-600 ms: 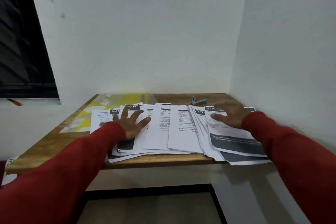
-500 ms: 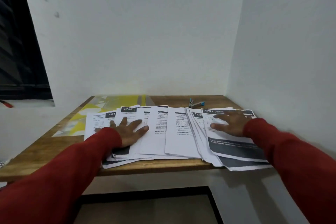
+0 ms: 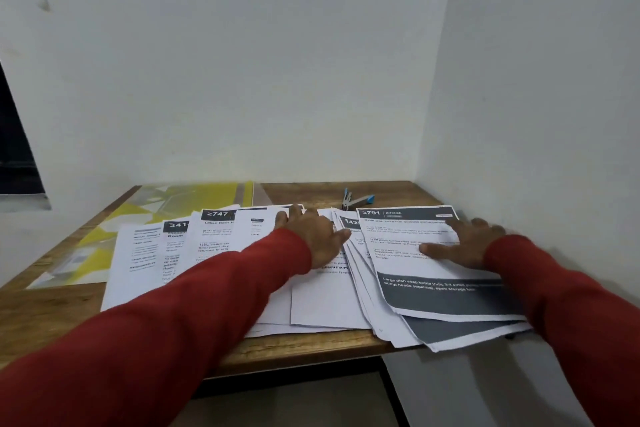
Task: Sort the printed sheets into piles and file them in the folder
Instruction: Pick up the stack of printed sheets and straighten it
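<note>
Several printed sheets (image 3: 221,246) lie fanned across the wooden table (image 3: 52,315), each with a dark numbered header. A thicker stack (image 3: 443,298) at the right is topped by a sheet marked 791. My left hand (image 3: 313,236) lies flat on the sheets in the middle of the fan, fingers pointing away from me. My right hand (image 3: 465,244) presses flat on the 791 sheet, fingers spread. A yellow-and-clear patterned folder (image 3: 138,215) lies at the back left, partly under the sheets.
A stapler with blue ends (image 3: 356,199) sits at the back of the table near the wall. White walls close the table in behind and on the right. The right stack overhangs the front edge. A dark window (image 3: 14,149) is at left.
My left hand has slid right, from the left sheets to the middle of the fan. My right hand stays on the 791 stack. The view has moved closer.
</note>
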Demonstrator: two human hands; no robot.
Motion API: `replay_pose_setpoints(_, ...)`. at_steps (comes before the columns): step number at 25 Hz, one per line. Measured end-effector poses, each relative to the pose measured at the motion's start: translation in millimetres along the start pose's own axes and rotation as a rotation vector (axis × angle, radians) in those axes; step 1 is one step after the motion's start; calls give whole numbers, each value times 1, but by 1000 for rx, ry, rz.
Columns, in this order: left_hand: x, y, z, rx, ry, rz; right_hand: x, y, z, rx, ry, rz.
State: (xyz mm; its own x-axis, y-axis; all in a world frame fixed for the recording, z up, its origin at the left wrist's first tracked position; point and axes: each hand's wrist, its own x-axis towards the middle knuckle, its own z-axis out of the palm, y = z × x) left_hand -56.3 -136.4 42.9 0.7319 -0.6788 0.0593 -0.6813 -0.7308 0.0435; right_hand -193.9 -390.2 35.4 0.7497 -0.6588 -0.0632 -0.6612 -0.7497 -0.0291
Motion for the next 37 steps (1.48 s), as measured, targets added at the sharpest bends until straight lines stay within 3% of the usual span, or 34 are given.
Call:
replay_pose_setpoints(5,3,13,26,-23,-9,8,-10,-3,11,-63,-41,56)
replay_pose_setpoints(10,-12,-15,12,22,-5,-42,-20,-29,7,-84,-4,-25)
replay_pose_setpoints(14,-49,-90,-8,171,-14,-306,-15,-41,12,-84,-7,-61)
replay_pose_setpoints(17,-83,-138,-7,253,-111,-513,-15,-59,10,-87,5,-97)
replay_pose_setpoints(21,-97,-150,10,98,-139,-480,-18,-99,7,-71,13,-191)
replay_pose_setpoints(25,-90,-151,7,-4,1,-436,-16,-114,-1,48,69,-254)
replay_pose_setpoints(32,-74,-127,7,-236,12,-330,-22,-142,13,-57,44,-270)
replay_pose_setpoints(35,-75,-136,4,-139,74,-436,-19,-147,11,27,122,-281)
replay_pose_setpoints(37,-80,-151,7,-109,3,-544,-21,-143,15,51,104,-253)
